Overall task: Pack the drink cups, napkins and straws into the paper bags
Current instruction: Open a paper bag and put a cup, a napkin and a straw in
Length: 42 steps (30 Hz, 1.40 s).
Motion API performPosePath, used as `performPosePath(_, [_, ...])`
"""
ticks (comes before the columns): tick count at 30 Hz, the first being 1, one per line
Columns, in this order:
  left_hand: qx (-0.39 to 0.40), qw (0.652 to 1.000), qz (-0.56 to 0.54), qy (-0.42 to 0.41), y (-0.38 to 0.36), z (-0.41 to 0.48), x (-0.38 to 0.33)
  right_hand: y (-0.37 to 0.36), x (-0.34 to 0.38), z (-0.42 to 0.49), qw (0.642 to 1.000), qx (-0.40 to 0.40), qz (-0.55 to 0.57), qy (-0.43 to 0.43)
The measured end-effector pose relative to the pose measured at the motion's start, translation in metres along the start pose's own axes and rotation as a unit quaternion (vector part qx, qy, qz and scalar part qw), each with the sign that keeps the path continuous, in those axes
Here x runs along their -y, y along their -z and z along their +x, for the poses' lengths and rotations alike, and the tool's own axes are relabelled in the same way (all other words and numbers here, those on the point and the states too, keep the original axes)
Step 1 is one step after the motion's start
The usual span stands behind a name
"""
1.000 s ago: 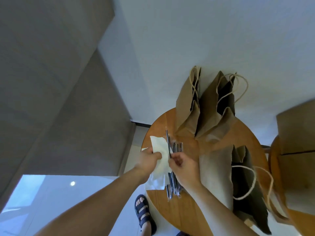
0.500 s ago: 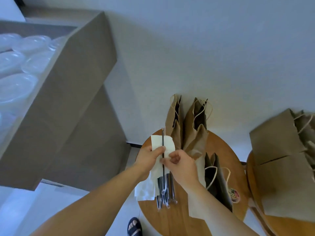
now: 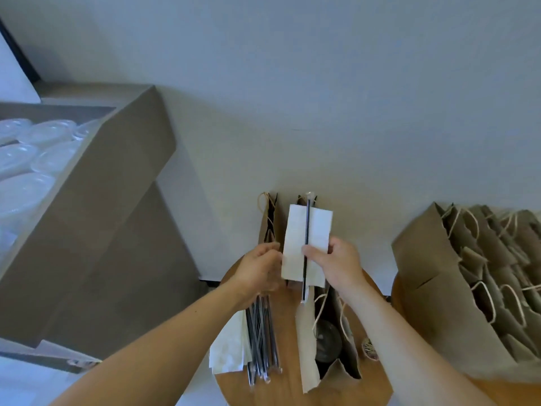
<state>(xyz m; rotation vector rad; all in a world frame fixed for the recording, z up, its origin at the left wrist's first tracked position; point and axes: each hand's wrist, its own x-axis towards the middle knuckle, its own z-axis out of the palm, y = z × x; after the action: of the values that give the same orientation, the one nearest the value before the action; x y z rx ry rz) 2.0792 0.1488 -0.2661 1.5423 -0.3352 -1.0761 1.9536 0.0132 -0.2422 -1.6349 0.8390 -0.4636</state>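
My right hand [image 3: 336, 263] pinches a white napkin [image 3: 317, 232] and a black wrapped straw [image 3: 307, 230] together, held upright above the round wooden table [image 3: 289, 388]. My left hand [image 3: 259, 271] hovers just left of the napkin's edge with fingers loosely curled, holding nothing. Below it lie a bundle of straws [image 3: 262, 341] and a stack of napkins [image 3: 229, 347]. An open paper bag [image 3: 330, 341] with a lidded drink cup [image 3: 326, 338] inside stands under my right wrist. Two more paper bags [image 3: 268, 224] stand behind the napkin.
A large cardboard box [image 3: 96, 218] holding clear plastic cups [image 3: 26, 162] fills the left side. A second table at right carries a row of several paper bags [image 3: 474, 288] lying against one another. The wall stands directly behind both tables.
The napkin and straw have risen higher and shifted right, now held by my right hand alone. My left hand has let go of the napkin. The camera has tilted upward.
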Motion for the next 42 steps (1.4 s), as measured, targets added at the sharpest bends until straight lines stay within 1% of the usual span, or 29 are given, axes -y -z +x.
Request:
performPosePath(1, [-0.008, 0.995, 0.098, 0.005, -0.001, 0.0, 0.006, 0.011, 0.0, 0.005, 0.999, -0.042, -0.002, -0.002])
performPosePath(2, [0.006, 0.98, 0.197, 0.015, -0.003, -0.001, 0.014, 0.021, 0.0, 0.01, 0.997, -0.082, -0.003, -0.001])
performPosePath(3, [0.043, 0.96, 0.276, 0.031, -0.006, -0.003, 0.023, 0.028, -0.002, 0.015, 0.993, -0.115, -0.005, 0.003])
performPosePath(4, [0.09, 0.938, 0.33, 0.054, -0.011, -0.006, 0.034, 0.033, -0.005, 0.018, 0.99, -0.138, -0.011, 0.006])
performPosePath(6, [0.161, 0.899, 0.395, 0.103, -0.028, -0.012, 0.052, 0.034, -0.014, 0.023, 0.989, -0.144, -0.038, -0.004])
performPosePath(7, [0.171, 0.886, 0.414, 0.121, -0.039, -0.013, 0.061, 0.03, -0.02, 0.024, 0.989, -0.131, -0.061, -0.015])
performPosePath(9, [0.143, 0.88, 0.433, 0.132, -0.061, -0.012, 0.075, 0.019, -0.036, 0.024, 0.987, -0.097, -0.125, -0.044])
performPosePath(12, [0.055, 0.893, 0.424, 0.141, -0.081, -0.01, 0.086, 0.011, -0.058, 0.018, 0.966, -0.055, -0.236, -0.094])
performPosePath(14, [0.012, 0.896, 0.413, 0.164, -0.086, -0.009, 0.088, 0.013, -0.067, 0.011, 0.948, -0.025, -0.296, -0.115])
performPosePath(17, [-0.017, 0.921, 0.333, 0.203, -0.084, -0.009, 0.089, 0.015, -0.079, 0.0, 0.924, 0.012, -0.365, -0.113])
performPosePath(21, [-0.071, 0.947, 0.217, 0.227, -0.066, -0.01, 0.096, 0.004, -0.104, -0.018, 0.904, 0.058, -0.405, -0.121])
performPosePath(23, [-0.073, 0.952, 0.183, 0.232, -0.06, -0.013, 0.101, -0.006, -0.117, -0.025, 0.886, 0.092, -0.437, -0.127])
performPosePath(25, [-0.065, 0.954, 0.176, 0.234, -0.06, -0.015, 0.106, -0.018, -0.125, -0.028, 0.872, 0.118, -0.458, -0.129])
performPosePath(28, [-0.073, 0.955, 0.187, 0.218, -0.061, -0.017, 0.11, -0.032, -0.137, -0.028, 0.871, 0.135, -0.448, -0.15])
performPosePath(30, [-0.071, 0.955, 0.194, 0.211, -0.06, -0.015, 0.112, -0.035, -0.15, -0.027, 0.872, 0.125, -0.437, -0.184])
performPosePath(34, [-0.043, 0.951, 0.218, 0.214, -0.059, -0.015, 0.115, -0.029, -0.168, -0.017, 0.873, 0.117, -0.427, -0.203])
performPosePath(36, [-0.034, 0.95, 0.222, 0.216, -0.059, -0.015, 0.117, -0.026, -0.169, -0.011, 0.877, 0.108, -0.404, -0.236])
performPosePath(37, [-0.03, 0.951, 0.222, 0.214, -0.059, -0.015, 0.117, -0.026, -0.169, -0.01, 0.872, 0.106, -0.409, -0.245])
performPosePath(40, [-0.024, 0.952, 0.224, 0.207, -0.059, -0.013, 0.116, -0.026, -0.174, -0.01, 0.865, 0.12, -0.426, -0.237])
performPosePath(42, [-0.024, 0.953, 0.228, 0.199, -0.06, -0.012, 0.114, -0.027, -0.172, -0.012, 0.854, 0.138, -0.458, -0.206])
